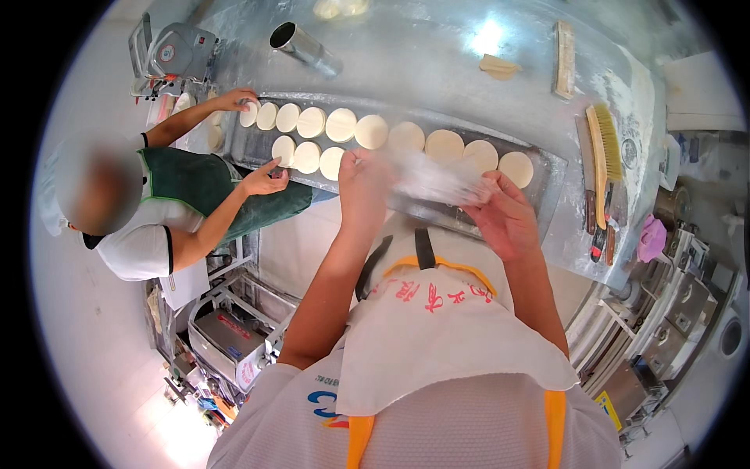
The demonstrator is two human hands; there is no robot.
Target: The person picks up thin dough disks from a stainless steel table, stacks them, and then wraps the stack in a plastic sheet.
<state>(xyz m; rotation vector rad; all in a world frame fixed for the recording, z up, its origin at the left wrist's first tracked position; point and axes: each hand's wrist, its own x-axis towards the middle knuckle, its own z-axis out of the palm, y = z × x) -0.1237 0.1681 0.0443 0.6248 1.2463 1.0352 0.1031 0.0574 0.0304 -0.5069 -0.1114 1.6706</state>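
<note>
My left hand [361, 181] and my right hand [504, 213] hold the two ends of a thin clear plastic sheet [437, 181], stretched and blurred between them. They hover over the near edge of a long metal tray [547, 205]. Round flat pale dough discs [406, 137] lie in rows on the tray; several are hidden behind the sheet and my hands.
A co-worker at the left touches discs with one hand [266, 178] and reaches the tray's far end with the other hand [234, 99]. On the floured steel table lie a metal cup [301, 44], a wooden block [564, 59], brushes [605, 148] and a scraper [498, 67].
</note>
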